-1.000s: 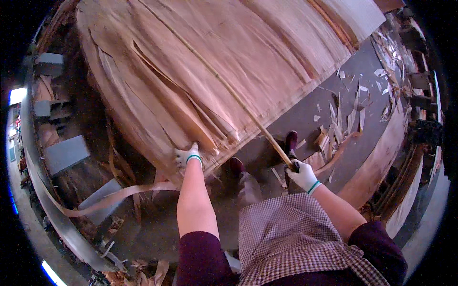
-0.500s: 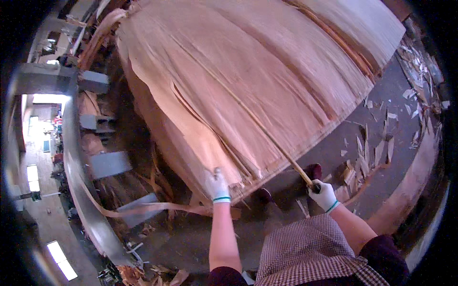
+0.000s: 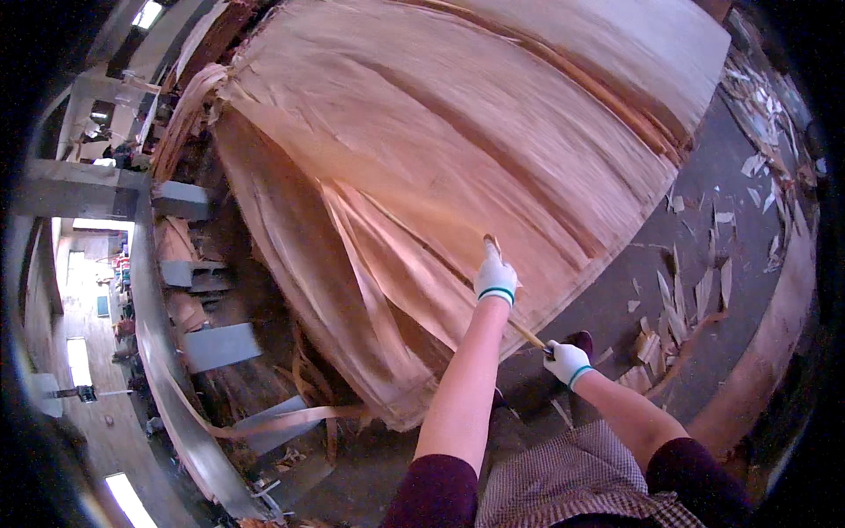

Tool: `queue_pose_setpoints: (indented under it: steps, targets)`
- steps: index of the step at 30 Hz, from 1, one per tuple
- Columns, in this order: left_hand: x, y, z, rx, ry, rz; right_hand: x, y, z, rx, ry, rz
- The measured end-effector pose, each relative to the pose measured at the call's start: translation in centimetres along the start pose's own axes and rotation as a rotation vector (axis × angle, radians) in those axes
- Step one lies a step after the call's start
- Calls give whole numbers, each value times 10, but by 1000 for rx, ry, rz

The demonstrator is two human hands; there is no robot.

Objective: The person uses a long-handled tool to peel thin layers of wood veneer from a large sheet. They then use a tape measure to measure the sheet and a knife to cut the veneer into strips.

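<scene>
Your left hand (image 3: 495,275) has travelled — from the near left corner of the pile (image 3: 546,167) across to just right of the middle of the frame — and a thin wood sheet (image 3: 409,211) has come over with it. The fingers look closed on that sheet's near edge, though the glove hides the exact pinch. The sheet now lies turned back in a blurred, lighter flap, running from the upper left of the frame toward your fingertips.

Your right hand (image 3: 568,363), right of the lower middle, is clenched around the near end of the long stick (image 3: 422,244), as it was a second ago. The stick slants up to the left, passes behind your left wrist, and shows again in the middle of the frame; its far end, in plain sight earlier, is now out of view, apparently covered by the flap.

What that means for the work: the sheet seems partly folded across the stick rather than lying flat, and the left part of the pile shows bare, rumpled layers. The flap looks loose — likely to crease or split if pulled unevenly. The scattered scraps (image 3: 678,299) at right lie well apart from both hands.
</scene>
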State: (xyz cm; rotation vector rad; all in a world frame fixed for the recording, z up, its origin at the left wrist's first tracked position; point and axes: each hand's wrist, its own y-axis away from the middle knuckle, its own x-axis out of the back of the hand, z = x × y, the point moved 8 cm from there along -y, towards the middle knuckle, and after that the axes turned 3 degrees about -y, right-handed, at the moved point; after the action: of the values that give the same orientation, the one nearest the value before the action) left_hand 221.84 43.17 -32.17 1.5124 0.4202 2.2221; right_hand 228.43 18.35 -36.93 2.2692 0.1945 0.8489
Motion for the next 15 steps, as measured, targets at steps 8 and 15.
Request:
queue_pose_setpoints:
  steps: [8,15]
  targets:
    - [-30,-6,53,-102,102,-60,-2,18,-31,-90,-149,16]
    - [42,59,76,-330,817,-173,14,28,-13,24,-803,53]
